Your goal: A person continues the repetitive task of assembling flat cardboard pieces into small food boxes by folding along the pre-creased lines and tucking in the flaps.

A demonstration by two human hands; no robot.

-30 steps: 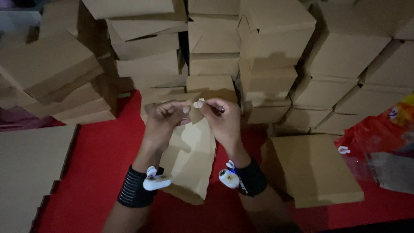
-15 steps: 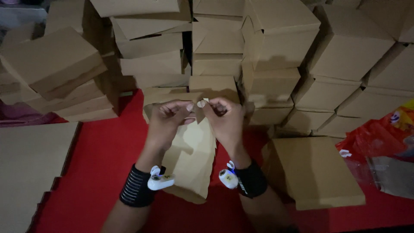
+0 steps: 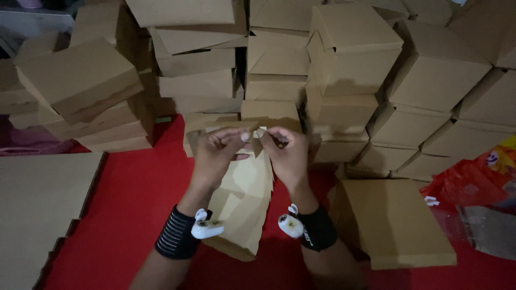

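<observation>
Barely shifted, both hands' fingers (image 3: 232, 138) pinch the folded cardboard sheet's (image 3: 244, 198) top edge between them.

Dim light, dark corners, soft focus

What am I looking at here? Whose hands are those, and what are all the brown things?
The camera sits on a person's head and looks down, so you see their own two hands. The left hand and right hand pinch the top edge of a flat brown cardboard piece, partly folded. Each wrist wears a black band with a small white gadget. Underneath is a red surface. Behind stand stacks of finished brown boxes. Flat cardboard sheets lie at both sides, and a red plastic bag lies on the right.
</observation>
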